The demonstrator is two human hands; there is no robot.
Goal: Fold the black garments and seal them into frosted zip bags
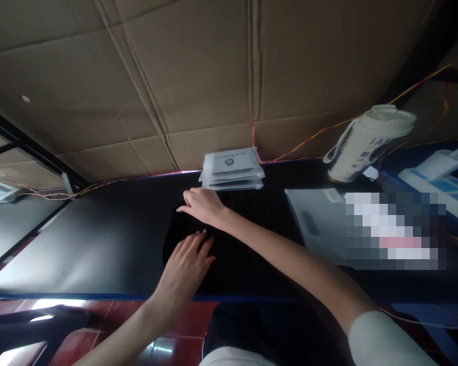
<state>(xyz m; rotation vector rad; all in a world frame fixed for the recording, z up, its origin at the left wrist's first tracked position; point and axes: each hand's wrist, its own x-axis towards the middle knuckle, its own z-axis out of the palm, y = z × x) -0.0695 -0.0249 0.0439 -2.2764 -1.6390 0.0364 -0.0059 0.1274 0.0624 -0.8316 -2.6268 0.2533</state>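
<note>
My left hand (187, 259) lies palm down over the black tabletop, with its fingers stretched out and slightly apart. Farther back, my right hand (204, 203) reaches across from the right, fingers curled in and one digit pointing left; anything inside it is hidden. Both hands are at the left side of a deep black patch (236, 254) with a rounded edge; I cannot tell whether it is a dark sheet or a shadow. Just behind my right hand sits a stack of several frosted zip pouches (232, 168), the top one printed with a round logo.
A clear flat plastic pouch (313, 218) lies to the right, beside a blurred-out area. Behind it stands a white tumbler (370, 145) with a strap. A power strip (438, 178) is at far right. Cardboard (198, 76) walls the back, with thin wires (316, 134) along it.
</note>
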